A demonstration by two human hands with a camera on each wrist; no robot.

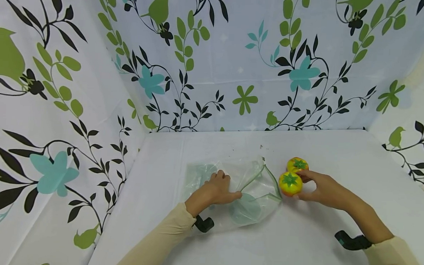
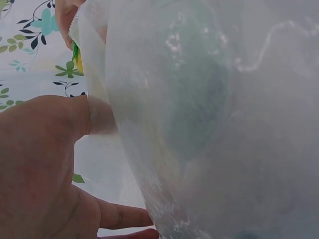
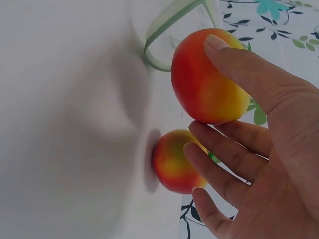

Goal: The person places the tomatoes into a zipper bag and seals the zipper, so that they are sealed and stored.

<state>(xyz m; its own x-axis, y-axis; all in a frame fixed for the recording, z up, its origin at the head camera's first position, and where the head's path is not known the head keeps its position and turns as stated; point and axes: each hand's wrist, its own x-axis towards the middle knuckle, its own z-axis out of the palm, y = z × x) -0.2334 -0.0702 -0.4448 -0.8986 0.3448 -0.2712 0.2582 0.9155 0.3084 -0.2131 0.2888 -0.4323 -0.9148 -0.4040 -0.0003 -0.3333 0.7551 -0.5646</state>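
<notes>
A clear plastic zip bag [image 1: 250, 220] with a green-edged mouth lies on the table, its mouth spread apart toward the right. My left hand [image 1: 216, 188] holds the bag from above; in the left wrist view its thumb [image 2: 102, 117] shows through the film. In my right hand [image 1: 324, 189] a toy tomato [image 1: 290, 184], yellow and red with a green star-shaped top, is pinched between thumb and fingertips, raised over the table beside the bag mouth. A second toy tomato [image 3: 178, 162] sits on the table just behind it, near the right hand's other fingers.
The white table [image 1: 299, 249] ends at a patterned cloth backdrop [image 1: 208, 68] with leaves and birds. Similar cloth hangs at the left and right sides. Pale green patches show on the bag. Small dark specks lie near the table's back edge.
</notes>
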